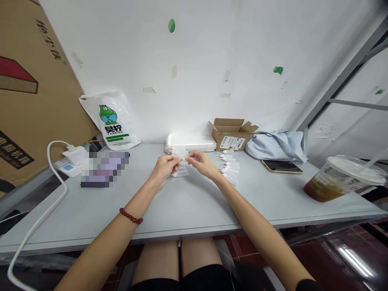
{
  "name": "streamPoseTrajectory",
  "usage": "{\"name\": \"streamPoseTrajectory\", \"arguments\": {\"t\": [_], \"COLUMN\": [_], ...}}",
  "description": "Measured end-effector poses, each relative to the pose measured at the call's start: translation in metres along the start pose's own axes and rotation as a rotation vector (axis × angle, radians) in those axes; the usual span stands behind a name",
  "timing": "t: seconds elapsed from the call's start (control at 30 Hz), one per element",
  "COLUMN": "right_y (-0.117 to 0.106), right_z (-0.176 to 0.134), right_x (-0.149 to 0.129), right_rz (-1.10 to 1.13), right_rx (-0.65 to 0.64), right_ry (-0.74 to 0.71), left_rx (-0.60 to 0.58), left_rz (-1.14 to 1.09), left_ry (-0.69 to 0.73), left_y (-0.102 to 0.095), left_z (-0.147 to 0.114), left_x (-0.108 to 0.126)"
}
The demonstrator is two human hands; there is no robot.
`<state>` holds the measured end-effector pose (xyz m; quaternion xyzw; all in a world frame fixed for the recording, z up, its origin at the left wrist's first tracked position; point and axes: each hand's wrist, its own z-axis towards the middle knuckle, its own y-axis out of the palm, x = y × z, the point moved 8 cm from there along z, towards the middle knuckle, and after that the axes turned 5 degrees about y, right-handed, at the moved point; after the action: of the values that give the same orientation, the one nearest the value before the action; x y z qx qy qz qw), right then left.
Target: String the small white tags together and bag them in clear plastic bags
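Note:
Near the middle of the table, my left hand (165,167) is closed, its thumb and forefinger pinching a small white tag (180,151). My right hand (200,162) meets it from the other side, fingertips pinched at the same tag's lower end. Fingers cover the part between them, so its detail is hidden. Several white tags with thin string loops (182,173) lie just beneath and behind my hands. To the right of my right hand is a spread pile of similar white tags (232,167). A stack of flat white strips (192,142) lies behind, against the wall.
An open cardboard box (232,135) and a light blue cloth bag (274,145) stand at the back right. A phone (281,166) and a lidded drink cup (330,182) are farther right. On the left are a white plastic bag (112,121), a charger (71,161) and a blurred purple item (106,167).

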<state>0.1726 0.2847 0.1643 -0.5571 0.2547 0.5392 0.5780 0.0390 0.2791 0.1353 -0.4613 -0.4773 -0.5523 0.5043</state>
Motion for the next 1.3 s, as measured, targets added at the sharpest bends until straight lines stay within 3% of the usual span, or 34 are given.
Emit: {"name": "streamPoseTrajectory", "arguments": {"t": [0.33, 0.77, 1.17, 1.3], "right_y": [-0.003, -0.004, -0.007, -0.042], "right_z": [0.003, 0.003, 0.008, 0.013], "right_x": [-0.003, -0.002, -0.001, 0.011], "right_rz": [-0.016, -0.014, -0.062, -0.12], "right_rx": [-0.007, -0.066, -0.047, 0.13], "right_ry": [-0.035, 0.0, -0.008, -0.049], "left_rx": [0.006, -0.078, 0.033, 0.163], "left_rz": [-0.079, 0.172, 0.141, 0.137], "left_ry": [-0.031, 0.031, 0.013, 0.044], "left_y": [-0.011, -0.005, -0.012, -0.038], "left_z": [0.008, 0.008, 0.012, 0.019], "left_x": [0.002, 0.009, 0.011, 0.008]}}
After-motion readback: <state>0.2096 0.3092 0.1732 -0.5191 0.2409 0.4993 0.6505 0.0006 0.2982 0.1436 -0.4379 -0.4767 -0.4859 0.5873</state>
